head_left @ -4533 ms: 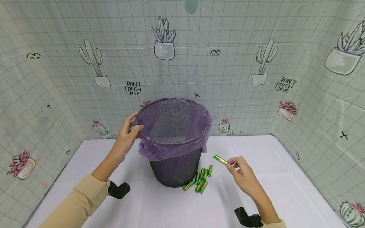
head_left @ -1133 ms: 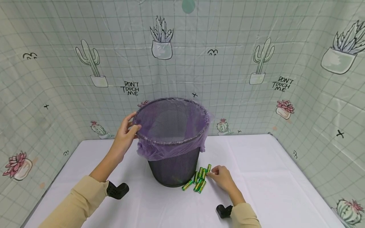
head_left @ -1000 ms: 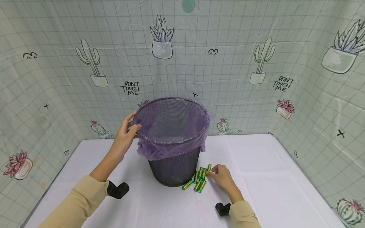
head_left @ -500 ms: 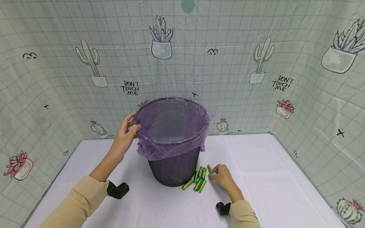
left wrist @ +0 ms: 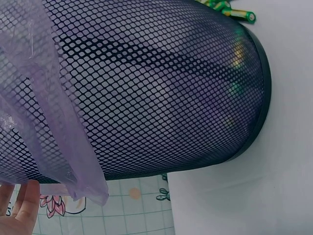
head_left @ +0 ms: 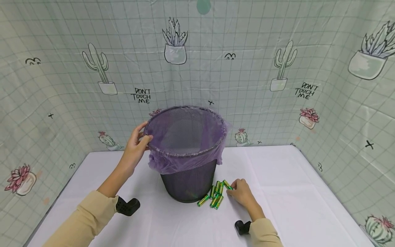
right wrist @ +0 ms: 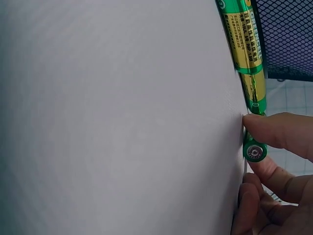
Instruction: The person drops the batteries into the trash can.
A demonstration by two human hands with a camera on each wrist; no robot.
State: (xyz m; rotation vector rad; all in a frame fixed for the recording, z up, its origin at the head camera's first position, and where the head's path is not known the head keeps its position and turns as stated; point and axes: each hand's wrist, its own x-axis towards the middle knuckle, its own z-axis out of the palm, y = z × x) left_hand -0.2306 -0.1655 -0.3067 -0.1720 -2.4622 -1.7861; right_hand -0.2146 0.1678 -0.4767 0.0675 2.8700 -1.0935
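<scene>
A black mesh wastebasket (head_left: pixel 188 185) stands on the white-covered table, lined with a purple plastic bag (head_left: pixel 176 164) folded over its rim. My left hand (head_left: pixel 135 145) grips the left side of that rim, thumb inside and fingers outside. On the right, down at the table, my right hand (head_left: pixel 242 193) pinches a green-and-gold battery (head_left: pixel 227 184) between thumb and fingers. One end of this battery (right wrist: pixel 255 151) faces the camera in the right wrist view. Several more batteries (head_left: pixel 217 199) lie in a loose cluster beside the basket's base.
White cloth (head_left: pixel 271 171) covers the table. Behind and at both sides hangs a gridded curtain (head_left: pixel 197 79) with cactus drawings. Through the mesh, blurred green and gold patches (left wrist: pixel 237 54) show near the basket's base in the left wrist view.
Earliest, my right hand held a long green-gold piece above the table; later it is down at the cluster. Over the last second the pinched battery swings to a slant. My left hand stays put.
</scene>
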